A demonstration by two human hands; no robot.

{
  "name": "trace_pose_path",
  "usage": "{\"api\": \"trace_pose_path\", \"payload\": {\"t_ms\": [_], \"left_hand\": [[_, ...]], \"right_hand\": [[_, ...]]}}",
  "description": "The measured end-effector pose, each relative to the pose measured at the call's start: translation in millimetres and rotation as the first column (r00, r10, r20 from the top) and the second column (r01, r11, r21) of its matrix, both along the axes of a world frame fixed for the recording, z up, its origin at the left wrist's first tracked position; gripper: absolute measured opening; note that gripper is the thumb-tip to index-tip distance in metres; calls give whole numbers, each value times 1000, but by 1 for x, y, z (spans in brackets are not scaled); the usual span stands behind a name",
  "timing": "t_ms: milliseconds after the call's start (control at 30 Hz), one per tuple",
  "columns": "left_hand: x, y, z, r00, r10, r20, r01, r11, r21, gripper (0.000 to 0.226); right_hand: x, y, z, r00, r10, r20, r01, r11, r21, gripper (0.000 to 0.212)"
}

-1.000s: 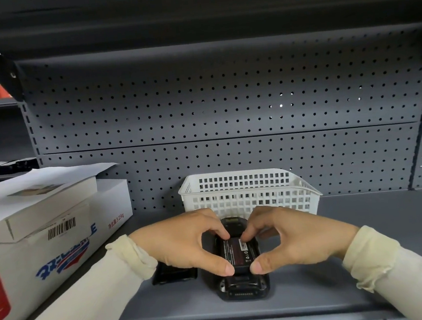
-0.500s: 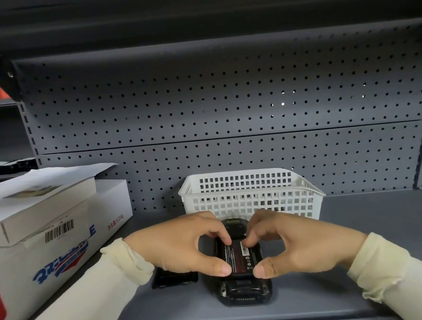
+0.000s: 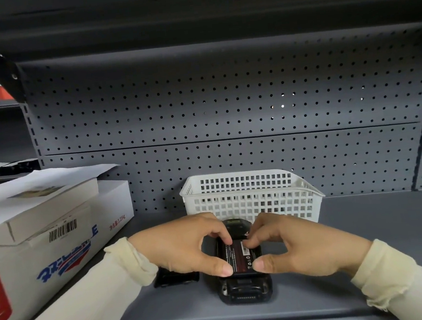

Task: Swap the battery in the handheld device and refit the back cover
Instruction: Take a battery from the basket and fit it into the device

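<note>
both hands pinched the battery, left hand and right hand gripping opposite edges to keep it square over the bay of the handheld device beneath them; a black part, likely the back cover, lay under the left wrist.

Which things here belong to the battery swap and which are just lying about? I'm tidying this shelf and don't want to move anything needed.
Belong to the job:
- handheld device, back open
- battery, pinched by left hand and right hand
- black piece beside the device, probably the back cover

Lying about:
- white basket
- cardboard boxes
</note>
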State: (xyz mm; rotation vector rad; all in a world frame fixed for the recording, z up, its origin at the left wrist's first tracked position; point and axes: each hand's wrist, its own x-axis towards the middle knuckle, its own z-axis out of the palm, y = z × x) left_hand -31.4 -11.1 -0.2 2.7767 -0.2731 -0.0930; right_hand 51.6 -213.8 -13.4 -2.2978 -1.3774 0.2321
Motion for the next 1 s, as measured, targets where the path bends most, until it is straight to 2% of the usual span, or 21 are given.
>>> {"api": "trace_pose_path", "payload": {"t_ms": [267, 433, 500, 633, 733, 1000], "left_hand": [[-9, 7, 0, 1000, 7, 16, -6, 999, -34, 47], [-26, 33, 10, 986, 151, 68, -141, 981, -134, 32], [-32, 47, 12, 984, 178, -3, -177, 976, -126, 40], [-34, 60, 9, 959, 207, -191, -218, 975, -38, 73], [-34, 59, 7, 936, 240, -258, -246, 969, 11, 92], [-36, 58, 5, 938, 267, -223, -259, 964, 65, 78]], "right_hand": [[0, -2, 2, 1000, 7, 30, -6, 1000, -19, 45], [2, -2, 3, 999, 19, 44, -17, 999, -44, 45], [2, -2, 3, 999, 17, 38, -16, 999, -36, 44], [2, -1, 4, 999, 16, 38, -15, 1000, -28, 39], [2, 0, 7, 999, 24, 45, -22, 999, -27, 37], [-1, 4, 12, 997, 3, 82, -2, 1000, -13, 32]]}}
